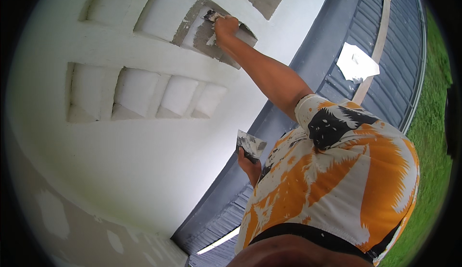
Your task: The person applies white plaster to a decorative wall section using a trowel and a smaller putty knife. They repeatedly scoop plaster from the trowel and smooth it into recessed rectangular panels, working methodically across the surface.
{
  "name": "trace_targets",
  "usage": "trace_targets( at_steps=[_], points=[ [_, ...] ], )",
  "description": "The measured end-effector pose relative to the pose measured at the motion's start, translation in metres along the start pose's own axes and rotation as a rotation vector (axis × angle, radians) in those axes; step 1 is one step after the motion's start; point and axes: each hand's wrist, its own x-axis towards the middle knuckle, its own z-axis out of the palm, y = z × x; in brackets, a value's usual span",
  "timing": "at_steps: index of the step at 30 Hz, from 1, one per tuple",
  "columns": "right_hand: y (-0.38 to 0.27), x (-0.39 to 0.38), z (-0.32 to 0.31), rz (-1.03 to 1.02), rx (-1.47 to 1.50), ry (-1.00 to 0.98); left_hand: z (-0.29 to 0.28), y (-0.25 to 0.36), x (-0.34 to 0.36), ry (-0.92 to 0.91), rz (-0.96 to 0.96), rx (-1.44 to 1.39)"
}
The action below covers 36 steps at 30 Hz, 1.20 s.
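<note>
My right hand (226, 28) reaches up into a recess (166, 16) in the white wall, closed round a small, plaster-smeared scraper (211, 15). The blade is by the recess's inner face, where rough grey patches (204, 38) lie beside white ones; whether it touches is hard to tell. Lower down, near my body, my left hand (248, 163) grips a wide putty knife (251, 143), its metal blade upward and smeared with white and grey compound.
More square recesses (134, 93) run below and above. Dark metal roofing (399, 31) lies on the right with a wooden plank (381, 36) and a white sheet with compound (357, 62). Grass (430, 185) shows beyond. A patched grey wall (53, 209) is at lower left.
</note>
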Motion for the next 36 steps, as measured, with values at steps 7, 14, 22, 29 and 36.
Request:
trace_targets(
  at_steps=[7,14,22,29,36],
  points=[
    [0.011,0.021,0.011,-0.165,0.051,0.033,-0.008,-0.004,0.01,-0.187,0.289,0.489],
    [0.002,-0.003,-0.043,-0.14,-0.146,-0.107,0.009,0.001,0.006,0.035,-0.164,-0.178],
    [-0.016,-0.025,-0.138,-0.23,-0.202,-0.65,0.023,0.009,0.002,0.031,-0.164,-0.388],
    [-0.027,0.004,-0.101,-0.372,-0.302,-0.956,0.052,0.02,-0.01,-0.003,-0.143,-0.362],
    [-0.028,0.035,-0.072,-1.06,-0.844,-0.704,0.036,0.009,-0.012,0.032,-0.09,-0.507]
  ],
)
